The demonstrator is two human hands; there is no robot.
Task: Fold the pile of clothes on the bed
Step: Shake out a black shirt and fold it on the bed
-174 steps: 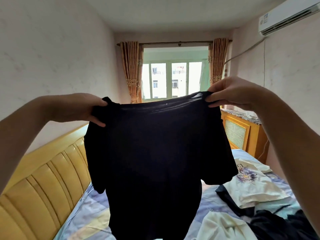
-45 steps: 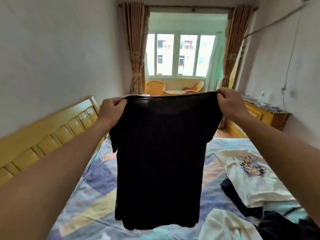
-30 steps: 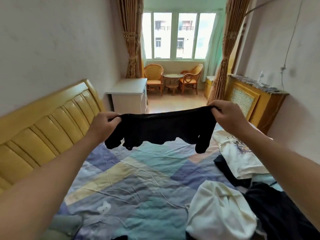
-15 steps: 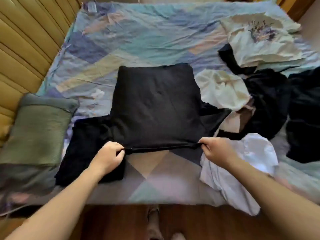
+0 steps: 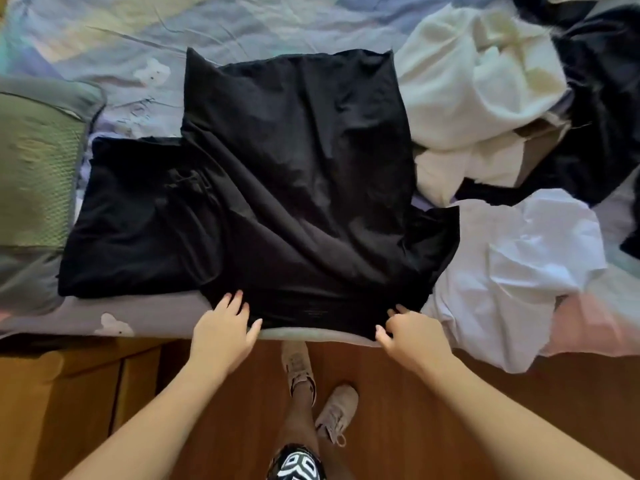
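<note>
The black T-shirt (image 5: 294, 174) lies spread on the bed (image 5: 104, 36) at its near edge, collar end toward the person, probably laid flat so the sleeves can be folded in. The left hand (image 5: 225, 327) rests there with fingers straight; the right hand (image 5: 408, 330) curls loosely at the hem, grip unclear. The thin, soft knit ripples. Crumpled white clothes (image 5: 485, 81) wait to its right, a green pillow (image 5: 31, 161) to its left.

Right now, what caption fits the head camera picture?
Two hands flatten a black T-shirt on the bed's edge.
</note>
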